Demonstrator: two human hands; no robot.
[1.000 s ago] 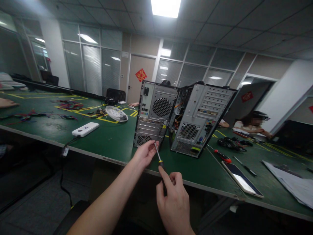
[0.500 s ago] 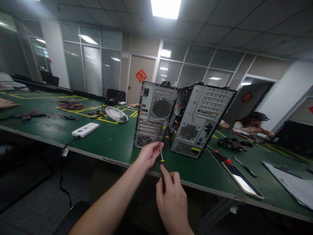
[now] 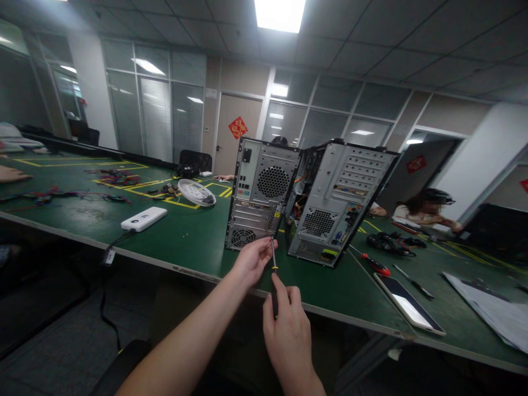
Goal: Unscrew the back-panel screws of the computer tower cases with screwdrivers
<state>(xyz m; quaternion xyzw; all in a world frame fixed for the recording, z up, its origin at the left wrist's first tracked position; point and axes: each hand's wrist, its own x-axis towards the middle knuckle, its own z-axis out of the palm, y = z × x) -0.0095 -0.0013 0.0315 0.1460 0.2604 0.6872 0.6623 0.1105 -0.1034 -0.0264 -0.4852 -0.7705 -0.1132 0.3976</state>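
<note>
Head view: screwdriver (image 3: 275,268) held up to the left fingers, in front of two computer towers

The right hand (image 3: 289,335) is closed around the dark handle of the screwdriver, its index finger stretched along it toward the yellow ring. The shaft points up and away, over the near edge of the green table (image 3: 185,250), and its tip meets the fingertips of the left hand (image 3: 252,262). That hand has its thumb and fingers curled in near the tip; the spot is small and soft, so I cannot tell whether they pinch the metal or some tiny part.

Just behind the left hand stands the left tower (image 3: 264,190), upright with its back panel facing the camera. Close to its right is the right tower (image 3: 336,201), also upright, set at an angle, its inner wiring showing through the open side.

A white device (image 3: 144,219) with a cable lies to the left. To the right are a red-and-black screwdriver (image 3: 376,265), a phone (image 3: 408,303) and papers (image 3: 487,308). Farther back, another person (image 3: 427,212) sits at the table.
</note>
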